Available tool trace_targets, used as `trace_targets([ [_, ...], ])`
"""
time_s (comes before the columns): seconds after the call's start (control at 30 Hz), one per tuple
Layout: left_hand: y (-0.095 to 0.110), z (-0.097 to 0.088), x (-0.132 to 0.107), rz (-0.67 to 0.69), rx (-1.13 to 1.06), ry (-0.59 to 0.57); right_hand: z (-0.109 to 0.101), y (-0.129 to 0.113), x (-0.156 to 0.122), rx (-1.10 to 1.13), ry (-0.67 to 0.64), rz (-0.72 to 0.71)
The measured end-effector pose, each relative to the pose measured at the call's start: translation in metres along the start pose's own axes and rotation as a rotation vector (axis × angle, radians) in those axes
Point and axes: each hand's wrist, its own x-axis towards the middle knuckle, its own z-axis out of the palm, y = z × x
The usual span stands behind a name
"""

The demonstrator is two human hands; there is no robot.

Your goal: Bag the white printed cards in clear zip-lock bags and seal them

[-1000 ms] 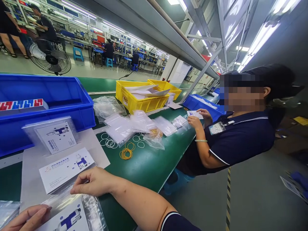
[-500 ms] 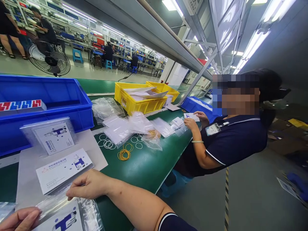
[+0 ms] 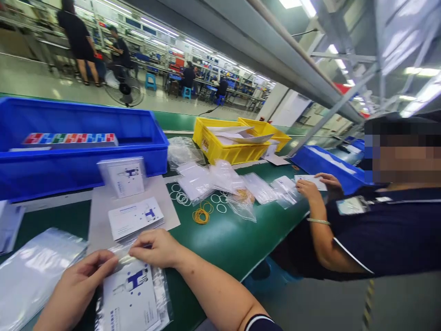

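A clear plastic bag (image 3: 163,294) lies at the table's front edge, with a white printed booklet (image 3: 131,301) inside it or under its film; I cannot tell which. My left hand (image 3: 81,280) pinches the bag's upper left edge between thumb and fingers. At the upper right edge, my right hand (image 3: 156,248) also grips the film with its fingertips. Just beyond my hands, a stack of white printed booklets (image 3: 136,218) rests on a grey board (image 3: 168,216). Behind that, a bagged stack of booklets (image 3: 126,177) leans against a blue bin (image 3: 86,163).
Clear bags (image 3: 37,276) lie at left. Yellow rubber bands (image 3: 200,216), white bands (image 3: 181,197) and bagged white sheets (image 3: 196,181) spread across the green table (image 3: 206,248). Yellow bins (image 3: 234,154) stand behind. A co-worker (image 3: 386,230) at right holds a printed card (image 3: 312,181).
The view has swung left, so the table and co-worker appear farther right and more of the bag shows. Both hands still hold the bag's upper edge.
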Motion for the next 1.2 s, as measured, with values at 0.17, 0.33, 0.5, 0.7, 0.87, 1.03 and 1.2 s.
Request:
trace_targets([
  [0.17, 0.011, 0.004, -0.008, -0.030, -0.236, -0.210, 0.007, -0.002, -0.002, 0.003, 0.046, -0.097],
  [0.33, 0.009, 0.005, -0.011, 0.139, -0.190, -0.165, 0.008, -0.001, -0.004, -0.023, 0.012, -0.131],
  [0.5, 0.006, -0.001, -0.009, 0.369, 0.081, -0.060, -0.001, 0.004, -0.003, -0.175, 0.045, -0.250],
  [0.7, -0.001, -0.008, -0.004, 0.501, 0.115, 0.285, 0.001, 0.002, -0.007, -0.446, 0.318, -0.476],
  [0.87, -0.004, -0.008, 0.000, 0.474, 0.043, 0.421, 0.025, -0.012, -0.026, -0.657, -0.042, -0.521],
  [1.03, -0.004, -0.010, 0.001, 0.401, 0.050, 0.433, 0.035, -0.018, -0.034, -0.797, -0.386, -0.349],
  [1.2, 0.000, -0.006, -0.003, 0.448, 0.147, 0.444, 0.030, -0.020, -0.028, -0.788, -0.400, -0.304],
])
